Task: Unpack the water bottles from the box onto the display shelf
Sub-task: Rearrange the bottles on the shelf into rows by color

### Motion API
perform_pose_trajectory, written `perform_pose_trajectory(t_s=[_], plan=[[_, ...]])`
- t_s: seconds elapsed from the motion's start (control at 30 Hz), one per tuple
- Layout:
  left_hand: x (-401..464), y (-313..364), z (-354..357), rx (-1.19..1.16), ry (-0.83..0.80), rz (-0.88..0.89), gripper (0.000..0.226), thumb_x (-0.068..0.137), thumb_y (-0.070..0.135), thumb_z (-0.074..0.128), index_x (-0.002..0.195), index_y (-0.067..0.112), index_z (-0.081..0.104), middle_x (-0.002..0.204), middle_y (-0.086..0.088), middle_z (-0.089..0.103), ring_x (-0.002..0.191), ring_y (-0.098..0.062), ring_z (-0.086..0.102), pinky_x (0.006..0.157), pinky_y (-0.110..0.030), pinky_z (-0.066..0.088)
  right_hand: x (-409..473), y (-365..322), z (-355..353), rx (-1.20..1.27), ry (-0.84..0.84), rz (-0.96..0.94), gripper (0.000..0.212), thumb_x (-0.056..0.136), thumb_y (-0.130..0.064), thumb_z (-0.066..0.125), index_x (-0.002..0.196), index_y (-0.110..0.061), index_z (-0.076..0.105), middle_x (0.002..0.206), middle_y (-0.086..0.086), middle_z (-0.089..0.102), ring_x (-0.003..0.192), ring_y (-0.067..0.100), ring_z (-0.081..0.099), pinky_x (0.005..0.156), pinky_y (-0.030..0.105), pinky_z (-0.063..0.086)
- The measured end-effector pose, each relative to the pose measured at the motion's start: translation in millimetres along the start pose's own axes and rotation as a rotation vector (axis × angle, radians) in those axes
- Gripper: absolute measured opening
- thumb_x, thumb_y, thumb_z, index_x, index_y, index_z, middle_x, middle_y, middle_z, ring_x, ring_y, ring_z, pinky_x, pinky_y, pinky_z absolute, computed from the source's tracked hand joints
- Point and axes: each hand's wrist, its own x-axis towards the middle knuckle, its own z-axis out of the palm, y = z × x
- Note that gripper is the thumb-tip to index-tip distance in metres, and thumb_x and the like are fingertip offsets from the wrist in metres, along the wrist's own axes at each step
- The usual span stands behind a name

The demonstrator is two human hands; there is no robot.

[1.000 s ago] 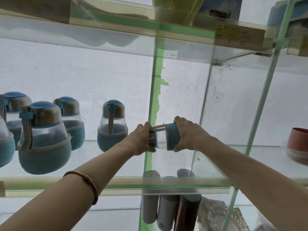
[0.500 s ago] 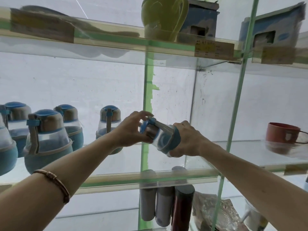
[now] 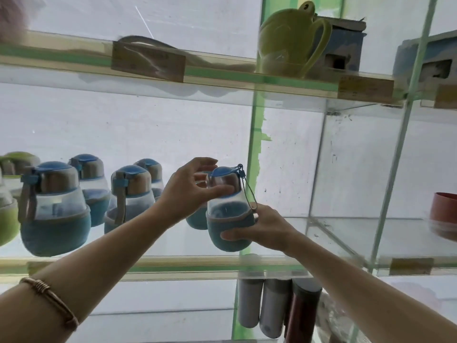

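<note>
I am holding the water bottle [image 3: 228, 214] upright over the front edge of the glass display shelf [image 3: 153, 267], just left of the green post [image 3: 254, 154]. My right grip [image 3: 264, 227] is curling round its blue sleeved base from the right side and below. My left grip [image 3: 190, 191] is pinching the steel neck under the blue cap, thumb across the front, the other fingers loosely spread behind. The bottle's strap is hanging down its right side. More blue bottles [image 3: 55, 209] are standing on the same shelf to the left, well apart from the one I am gripping
</note>
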Motion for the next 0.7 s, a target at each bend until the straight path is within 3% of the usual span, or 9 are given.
perform_pose_trajectory(t_s=[0.13,0.23,0.37,0.53,0.63,0.7], plan=[[-6,-7,-9,0.02,0.051,-0.013,0.069,0.061,0.034,0.084,0.118,0.026,0.046,0.118,0.007,0.056,0.109,-0.015,0.059,0.092,-0.029,0.051,13,-3,17,0.058,-0.044,0.006,0.039,0.069,-0.029,0.084,0.104,-0.03,0.067,0.097,-0.008,0.071,0.096,0.01,0.065,0.086,0.033,0.055],[-8,-10,-10,0.064,0.063,-0.04,0.075,0.065,0.035,0.082,0.126,0.018,0.042,0.127,-0.001,0.053,0.108,-0.017,0.058,0.087,-0.025,0.051,15,-8,15,0.099,-0.116,0.0,0.041,0.073,-0.019,0.082,0.109,-0.027,0.064,0.1,-0.008,0.07,0.095,0.006,0.064,0.078,0.021,0.054],[-11,-15,-3,0.165,0.053,-0.05,0.079,0.064,0.042,0.081,0.127,0.015,0.042,0.125,-0.003,0.054,0.106,-0.016,0.056,0.087,-0.028,0.051,11,-11,14,0.131,-0.185,0.0,0.033,0.077,-0.008,0.077,0.105,-0.022,0.065,0.098,-0.007,0.07,0.087,-0.004,0.064,0.068,0.009,0.048],[-14,-19,-9,0.183,0.076,-0.06,0.078,0.065,0.041,0.082,0.128,0.018,0.043,0.118,0.003,0.054,0.104,-0.014,0.055,0.085,-0.029,0.051,13,-16,29,0.146,-0.165,-0.019,0.033,0.076,-0.014,0.079,0.106,-0.021,0.068,0.1,-0.002,0.072,0.092,0.005,0.066,0.077,0.018,0.054],[-13,-23,-19,0.089,0.005,-0.117,0.074,0.067,0.037,0.082,0.129,0.021,0.045,0.117,0.006,0.057,0.105,-0.012,0.057,0.079,-0.022,0.051,14,-17,42,0.081,-0.083,-0.036,0.041,0.073,-0.03,0.081,0.111,-0.024,0.066,0.101,-0.005,0.071,0.096,0.01,0.065,0.084,0.029,0.055],[-15,-24,-23,0.057,-0.024,-0.114,0.073,0.069,0.034,0.081,0.132,0.021,0.045,0.121,0.004,0.058,0.11,-0.013,0.057,0.082,-0.021,0.05,12,-17,47,0.057,-0.06,-0.033,0.045,0.072,-0.037,0.081,0.113,-0.027,0.064,0.102,-0.008,0.07,0.097,0.009,0.064,0.081,0.026,0.054]])
